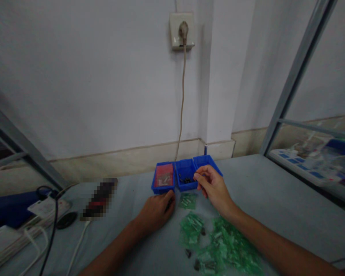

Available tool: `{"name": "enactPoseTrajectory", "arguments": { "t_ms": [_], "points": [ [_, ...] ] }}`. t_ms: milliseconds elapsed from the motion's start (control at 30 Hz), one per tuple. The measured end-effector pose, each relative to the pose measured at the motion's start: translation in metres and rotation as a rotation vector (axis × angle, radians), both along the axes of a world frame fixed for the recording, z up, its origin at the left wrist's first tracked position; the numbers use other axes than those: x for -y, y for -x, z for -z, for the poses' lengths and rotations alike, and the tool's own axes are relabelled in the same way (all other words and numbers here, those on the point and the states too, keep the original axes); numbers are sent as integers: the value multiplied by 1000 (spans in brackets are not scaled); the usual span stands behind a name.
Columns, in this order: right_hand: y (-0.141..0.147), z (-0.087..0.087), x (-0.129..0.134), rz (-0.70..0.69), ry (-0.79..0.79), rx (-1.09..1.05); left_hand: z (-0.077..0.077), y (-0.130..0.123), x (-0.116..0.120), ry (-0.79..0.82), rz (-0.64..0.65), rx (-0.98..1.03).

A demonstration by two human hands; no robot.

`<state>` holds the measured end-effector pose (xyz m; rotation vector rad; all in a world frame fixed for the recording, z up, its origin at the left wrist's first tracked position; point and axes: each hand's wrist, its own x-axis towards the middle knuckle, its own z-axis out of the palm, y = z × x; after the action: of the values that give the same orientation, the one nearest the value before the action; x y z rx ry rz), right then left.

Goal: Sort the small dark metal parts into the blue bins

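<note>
My right hand (211, 186) is raised over the front of the blue bins, thumb and index finger pinched; whatever is between them is too small to make out. My left hand (159, 209) rests on the table with curled fingers, just in front of the left blue bin (163, 189), and what it holds, if anything, is hidden. That bin contains a pink bag (164, 174) of small parts. Small dark pieces (186, 180) lie in the middle blue bin (186, 165). Between my hands is a small green bag (188, 200) with metal pins.
More green bags (232, 245) are heaped near my right forearm, with a few dark pieces (188, 253) beside them. A blurred-out dark object (99, 199), cables and a power strip (31, 230) are at left. Metal frame bars (299, 73) stand on both sides.
</note>
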<state>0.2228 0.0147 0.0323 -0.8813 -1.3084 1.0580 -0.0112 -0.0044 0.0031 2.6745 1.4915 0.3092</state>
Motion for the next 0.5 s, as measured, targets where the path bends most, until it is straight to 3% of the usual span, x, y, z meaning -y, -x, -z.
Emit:
{"name": "enactPoseTrajectory", "arguments": {
  "t_ms": [500],
  "points": [
    [0, -2, 0, -49, 208, -177, 3, 1, 0, -14, 4, -4]
  ]
}}
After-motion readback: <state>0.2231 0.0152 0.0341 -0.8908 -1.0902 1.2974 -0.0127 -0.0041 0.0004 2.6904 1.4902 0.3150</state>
